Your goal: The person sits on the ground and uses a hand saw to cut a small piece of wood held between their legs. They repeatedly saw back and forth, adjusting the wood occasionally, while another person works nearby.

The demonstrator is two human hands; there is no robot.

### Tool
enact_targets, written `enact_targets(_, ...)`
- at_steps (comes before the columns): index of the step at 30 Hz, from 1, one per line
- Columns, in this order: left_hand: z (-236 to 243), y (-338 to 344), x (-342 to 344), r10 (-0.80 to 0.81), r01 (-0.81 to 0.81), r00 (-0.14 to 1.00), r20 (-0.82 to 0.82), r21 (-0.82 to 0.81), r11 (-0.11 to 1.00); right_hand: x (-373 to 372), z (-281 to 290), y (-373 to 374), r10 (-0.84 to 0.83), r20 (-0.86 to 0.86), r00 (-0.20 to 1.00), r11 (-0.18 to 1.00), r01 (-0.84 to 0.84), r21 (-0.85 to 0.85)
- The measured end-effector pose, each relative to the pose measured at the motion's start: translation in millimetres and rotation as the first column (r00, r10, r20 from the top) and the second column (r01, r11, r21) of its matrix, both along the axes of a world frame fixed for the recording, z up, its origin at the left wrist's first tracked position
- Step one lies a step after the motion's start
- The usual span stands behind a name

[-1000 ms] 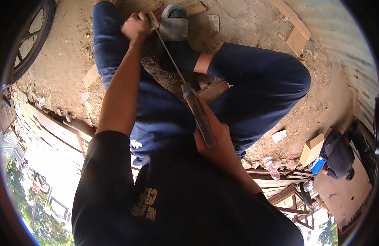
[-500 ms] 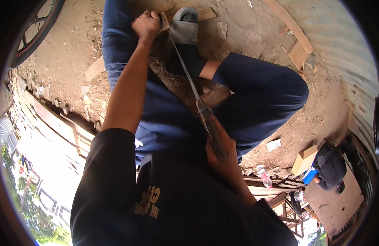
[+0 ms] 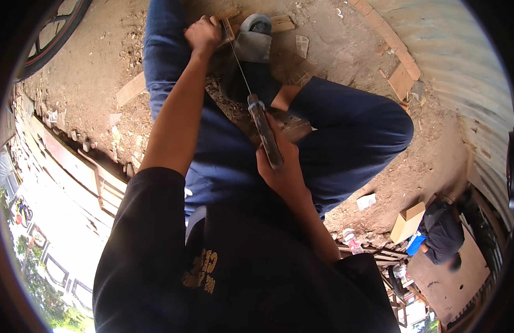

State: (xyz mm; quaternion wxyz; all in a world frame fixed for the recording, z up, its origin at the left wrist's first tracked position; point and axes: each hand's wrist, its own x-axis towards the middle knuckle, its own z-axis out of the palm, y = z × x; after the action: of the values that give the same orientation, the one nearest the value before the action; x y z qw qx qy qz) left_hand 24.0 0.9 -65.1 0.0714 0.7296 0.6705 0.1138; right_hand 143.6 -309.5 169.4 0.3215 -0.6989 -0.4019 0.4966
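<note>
My right hand (image 3: 286, 165) is wrapped round the dark handle of a handsaw (image 3: 262, 129). From the handle, the thin blade points away from me, its far end at a strip of wood (image 3: 228, 31) close to the ground. My left hand (image 3: 204, 34) is closed at the left end of that wood, beside the blade; the fingertips are partly hidden. Just right of the blade, my foot in a grey slipper (image 3: 252, 45) rests over the wood. Another board end (image 3: 283, 23) sticks out past the slipper.
A loose wood piece (image 3: 131, 89) lies left of my leg. Wood offcuts (image 3: 401, 82) lie by the corrugated metal wall (image 3: 462, 61). A wheel (image 3: 54, 39) is at far left. Behind at right are a cardboard box (image 3: 408, 222), a plastic bottle (image 3: 353, 242) and another person (image 3: 443, 230).
My right hand has pushed the saw forward, away from my body, so less blade shows between handle and wood. My left hand stays at the wood, with only a slight shift.
</note>
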Motion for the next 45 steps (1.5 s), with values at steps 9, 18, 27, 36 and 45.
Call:
enact_targets(9,5,-6,7,-0.054,0.054,0.997,0.048,-0.006,0.999,1,41,-16,-0.014,0.019,1.000,0.996,0.015,-0.092)
enact_targets(18,9,-2,6,-0.061,0.060,0.998,0.030,0.019,0.998,18,47,-46,0.001,0.132,0.991,0.997,-0.011,0.078)
enact_targets(27,18,-8,6,-0.058,0.053,0.997,0.058,0.086,0.995,22,42,-32,0.039,0.136,0.990,0.998,-0.045,0.034)
enact_targets(36,28,-15,13,-0.055,0.053,0.994,0.099,0.023,0.998,15,2,6,0.043,0.103,0.994,0.998,-0.047,0.042)
enact_targets(45,4,-10,8,-0.046,0.048,0.998,0.039,-0.055,0.997,14,50,-34,0.017,0.061,0.998,1.000,-0.016,-0.014)
